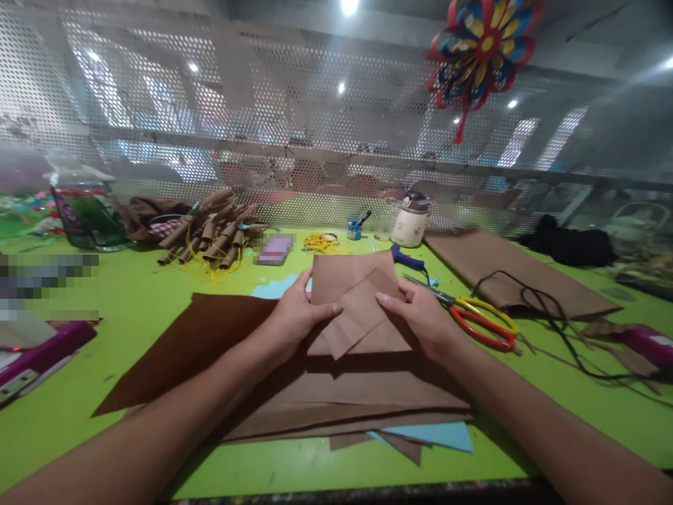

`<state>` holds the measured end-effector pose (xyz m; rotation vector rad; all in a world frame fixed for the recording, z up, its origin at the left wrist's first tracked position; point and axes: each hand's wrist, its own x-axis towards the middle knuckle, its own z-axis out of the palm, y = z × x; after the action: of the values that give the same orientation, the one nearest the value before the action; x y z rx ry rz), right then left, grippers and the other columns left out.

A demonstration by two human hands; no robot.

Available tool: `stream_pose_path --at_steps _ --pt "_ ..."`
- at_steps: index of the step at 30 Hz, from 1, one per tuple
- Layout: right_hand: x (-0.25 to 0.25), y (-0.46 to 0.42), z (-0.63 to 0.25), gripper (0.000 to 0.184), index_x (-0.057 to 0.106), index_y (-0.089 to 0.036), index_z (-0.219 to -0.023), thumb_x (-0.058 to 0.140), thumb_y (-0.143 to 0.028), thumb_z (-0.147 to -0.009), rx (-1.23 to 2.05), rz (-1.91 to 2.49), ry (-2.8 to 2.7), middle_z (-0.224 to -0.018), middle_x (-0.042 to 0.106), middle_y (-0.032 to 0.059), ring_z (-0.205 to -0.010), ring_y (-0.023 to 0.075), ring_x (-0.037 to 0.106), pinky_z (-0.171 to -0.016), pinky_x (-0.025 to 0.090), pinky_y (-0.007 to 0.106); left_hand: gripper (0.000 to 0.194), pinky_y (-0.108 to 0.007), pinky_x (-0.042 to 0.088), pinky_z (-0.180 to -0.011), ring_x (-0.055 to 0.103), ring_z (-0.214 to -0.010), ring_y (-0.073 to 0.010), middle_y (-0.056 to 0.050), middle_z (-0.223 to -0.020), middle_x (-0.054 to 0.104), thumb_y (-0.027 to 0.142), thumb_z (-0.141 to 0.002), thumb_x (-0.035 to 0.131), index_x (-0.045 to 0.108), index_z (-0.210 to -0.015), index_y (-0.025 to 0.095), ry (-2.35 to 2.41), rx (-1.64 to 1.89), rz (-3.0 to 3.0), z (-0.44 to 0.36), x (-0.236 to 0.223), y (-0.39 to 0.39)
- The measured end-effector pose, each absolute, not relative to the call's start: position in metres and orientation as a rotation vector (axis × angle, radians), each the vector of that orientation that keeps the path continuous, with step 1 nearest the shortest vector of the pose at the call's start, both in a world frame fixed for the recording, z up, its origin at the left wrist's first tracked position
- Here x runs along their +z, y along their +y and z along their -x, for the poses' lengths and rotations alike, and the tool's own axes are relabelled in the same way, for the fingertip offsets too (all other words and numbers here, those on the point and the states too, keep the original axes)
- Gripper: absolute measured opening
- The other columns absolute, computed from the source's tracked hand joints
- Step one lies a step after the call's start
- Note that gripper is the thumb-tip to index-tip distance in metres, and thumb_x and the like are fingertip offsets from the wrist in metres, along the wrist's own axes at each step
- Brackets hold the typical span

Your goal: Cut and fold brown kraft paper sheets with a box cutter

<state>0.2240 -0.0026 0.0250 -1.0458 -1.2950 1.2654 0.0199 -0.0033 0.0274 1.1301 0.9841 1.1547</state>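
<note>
Between my two hands I hold pieces of brown paper (352,273), a smaller strip lying aslant over a larger sheet. My left hand (294,308) grips the left edge, thumb on top and fingers behind. On the right edge, my right hand (420,312) pinches the same paper with its thumb on the front. Below lies a stack of larger brown paper sheets (368,389), with one darker sheet (194,344) turned up at the left. Scissors (481,319) with red and yellow handles rest just right of my right hand, beside a blue-handled tool (407,259).
Rolled brown paper tubes (215,235) are piled at the back left near a bottle of green liquid (89,210). A cream flask (411,221) and a small blue jar (354,230) stand behind. A black cord (557,330) crosses the right side. Purple power strip (52,358) at left.
</note>
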Motion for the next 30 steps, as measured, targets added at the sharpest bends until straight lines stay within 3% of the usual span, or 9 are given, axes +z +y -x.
stream_pose_path --at_steps 4,6,9,12,15,18,22,27,30 --pt "0.023 0.011 -0.240 0.043 0.062 -0.017 -0.110 0.069 -0.039 -0.074 0.947 1.167 -1.411 -0.070 0.066 0.0005 -0.065 0.0185 0.062 -0.062 0.050 0.033 0.087 -0.043 0.057 -0.082 0.069 -0.096 -0.0292 -0.011 -0.112 0.070 0.016 -0.056 0.085 0.044 -0.133 0.022 0.993 1.132 -1.029 -0.019 0.020 0.002" --pt "0.026 0.013 -0.249 0.037 0.062 -0.018 -0.111 0.065 -0.037 -0.078 0.631 1.176 -1.541 -0.079 0.065 0.0039 -0.075 0.0203 0.062 -0.068 0.051 0.035 0.078 -0.040 0.056 -0.086 0.069 -0.098 -0.0272 -0.012 -0.116 0.068 0.011 -0.057 0.082 0.049 -0.127 0.020 1.000 1.112 -0.966 -0.020 0.016 0.002" --pt "0.038 0.004 -0.255 0.031 0.065 -0.021 -0.109 0.067 -0.031 -0.079 0.238 1.028 -1.889 -0.112 0.062 0.0103 -0.108 0.0261 0.057 -0.090 0.048 0.044 0.069 -0.037 0.057 -0.086 0.068 -0.099 -0.0253 -0.012 -0.120 0.067 0.006 -0.060 0.078 0.052 -0.122 0.017 1.000 1.106 -0.906 -0.022 0.013 0.003" --pt "0.049 -0.013 -0.251 0.040 0.062 -0.023 -0.119 0.070 -0.027 -0.079 0.224 0.816 -2.379 -0.131 0.053 0.0113 -0.124 0.0272 0.047 -0.104 0.041 0.048 0.062 -0.036 0.057 -0.085 0.069 -0.096 -0.0235 -0.011 -0.119 0.067 0.003 -0.063 0.075 0.054 -0.119 0.017 0.992 1.107 -0.881 -0.022 0.014 0.003" --pt "0.048 -0.025 -0.243 0.041 0.060 -0.023 -0.124 0.067 -0.024 -0.083 0.152 0.794 -2.629 -0.137 0.050 0.0114 -0.129 0.0292 0.041 -0.104 0.039 0.052 0.056 -0.035 0.059 -0.080 0.070 -0.088 -0.0221 -0.010 -0.112 0.070 0.004 -0.064 0.074 0.056 -0.116 0.016 1.000 1.076 -0.870 -0.021 0.018 0.002" --pt "0.040 -0.024 -0.239 0.032 0.063 -0.024 -0.120 0.053 -0.014 -0.091 0.024 0.814 -2.662 -0.127 0.059 0.0103 -0.121 0.0274 0.047 -0.099 0.042 0.051 0.055 -0.034 0.058 -0.076 0.071 -0.086 -0.0230 -0.010 -0.106 0.072 0.005 -0.063 0.074 0.058 -0.115 0.016 0.975 1.007 -0.877 -0.022 0.023 -0.001" --pt "0.034 -0.017 -0.242 0.036 0.069 -0.023 -0.112 0.047 -0.005 -0.090 0.034 0.728 -2.729 -0.114 0.067 0.0080 -0.104 0.0220 0.058 -0.090 0.047 0.041 0.058 -0.035 0.057 -0.078 0.070 -0.090 -0.0236 -0.011 -0.109 0.070 0.011 -0.065 0.075 0.056 -0.119 0.016 0.965 0.881 -0.968 -0.021 0.022 -0.003" --pt "0.031 -0.011 -0.243 0.035 0.073 -0.022 -0.103 0.046 -0.004 -0.090 0.098 0.666 -2.760 -0.104 0.071 0.0066 -0.096 0.0189 0.060 -0.084 0.048 0.035 0.086 -0.039 0.053 -0.080 0.067 -0.086 -0.0249 -0.005 -0.088 0.068 0.021 -0.070 0.074 0.033 -0.144 0.017 1.484 0.852 -1.673 -0.014 0.021 0.004" --pt "0.030 -0.010 -0.243 0.031 0.074 -0.022 -0.099 0.048 -0.007 -0.091 0.138 0.701 -2.815 -0.100 0.071 0.0052 -0.094 0.0184 0.060 -0.084 0.047 0.034 0.066 -0.044 0.046 -0.090 0.058 -0.103 -0.0292 -0.010 -0.101 0.062 0.024 -0.075 0.068 0.047 -0.137 0.016 1.790 0.906 -2.282 -0.012 0.031 0.002"
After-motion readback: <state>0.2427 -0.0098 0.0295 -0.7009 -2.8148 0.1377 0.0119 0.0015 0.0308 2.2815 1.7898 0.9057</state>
